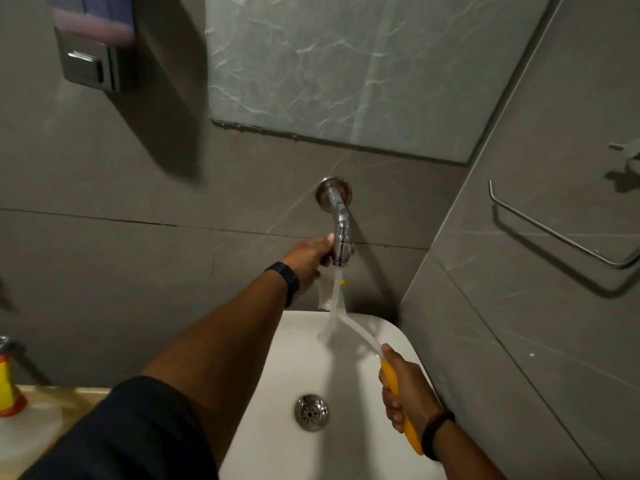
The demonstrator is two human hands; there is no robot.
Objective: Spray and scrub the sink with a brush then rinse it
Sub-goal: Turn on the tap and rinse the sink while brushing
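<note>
With my left hand [311,256] gripping the tap [341,237] at frame centre, my right hand [405,393] clenches the brush [398,403]; I'd sweep running water around the sink [346,445].

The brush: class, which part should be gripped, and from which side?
Grip the brush by its thick yellow handle, from the near end, as the right hand does. The thin white neck curves away toward the water under the tap, which the left hand holds.
</note>
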